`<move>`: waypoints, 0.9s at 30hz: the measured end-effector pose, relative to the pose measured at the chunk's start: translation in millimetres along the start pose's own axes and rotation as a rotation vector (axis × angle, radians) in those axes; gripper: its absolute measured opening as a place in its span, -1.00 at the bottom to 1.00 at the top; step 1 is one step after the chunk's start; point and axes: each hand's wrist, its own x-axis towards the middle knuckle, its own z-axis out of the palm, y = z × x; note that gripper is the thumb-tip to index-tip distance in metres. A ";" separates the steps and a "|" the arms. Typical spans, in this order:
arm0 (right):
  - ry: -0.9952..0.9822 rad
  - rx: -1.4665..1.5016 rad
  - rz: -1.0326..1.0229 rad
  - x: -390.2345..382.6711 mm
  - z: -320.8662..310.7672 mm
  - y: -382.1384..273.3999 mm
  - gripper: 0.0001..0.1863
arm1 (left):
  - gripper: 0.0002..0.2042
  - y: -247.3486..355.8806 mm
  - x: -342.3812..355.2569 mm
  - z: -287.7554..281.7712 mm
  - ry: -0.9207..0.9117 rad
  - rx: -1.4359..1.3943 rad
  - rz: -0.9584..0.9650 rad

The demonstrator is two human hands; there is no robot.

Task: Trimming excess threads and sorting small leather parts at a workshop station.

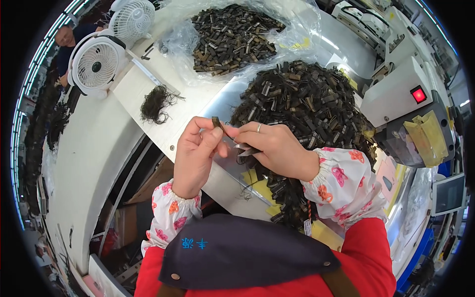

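Observation:
Above the table's near edge, my left hand [195,148] pinches a small dark olive fabric tab [215,122] between thumb and forefinger. Close beside it, my right hand [279,148] is closed around a pair of thread snips [246,150], whose silver blades point toward the left hand. The fingertips of both hands come together at the tab's lower end, so that end is partly hidden. Behind and under my right hand spreads a big heap of similar dark fabric tabs [302,99] with loose threads sticking out.
A clear plastic bag [180,44] at the back holds many more tabs. Left of the heap lies a tangle of cut threads [158,104]. Two white fans [97,67] stand far left, near another person [74,42]. At right is a white machine [401,91] with a lit red switch.

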 end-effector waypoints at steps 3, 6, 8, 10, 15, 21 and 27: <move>0.167 -0.011 0.003 5.6 -9.3 3.9 -0.69 | -0.95 0.6 5.7 -5.9 0.026 0.017 -0.063; 0.194 -0.106 0.067 11.2 -31.3 -5.3 -0.70 | -0.95 -2.9 4.6 -6.8 0.010 0.034 -0.099; 0.164 -0.140 0.191 10.7 -31.7 -8.6 -0.67 | -0.94 -4.7 4.9 -3.4 0.021 0.071 -0.144; 0.203 -0.217 0.087 10.6 -23.1 -2.6 -0.63 | -0.94 -4.6 6.0 1.3 0.008 0.102 -0.157; 0.204 -0.503 -0.126 9.8 -20.9 -2.6 -0.68 | -0.93 -4.9 4.0 7.6 0.026 0.166 -0.166; 0.138 -0.557 -0.127 10.0 -19.0 -2.5 -0.72 | -0.93 -7.4 7.2 4.3 0.055 0.194 -0.176; 0.119 -0.489 -0.111 13.9 -18.0 4.5 -0.72 | -0.95 -9.1 9.4 1.0 0.036 0.245 -0.178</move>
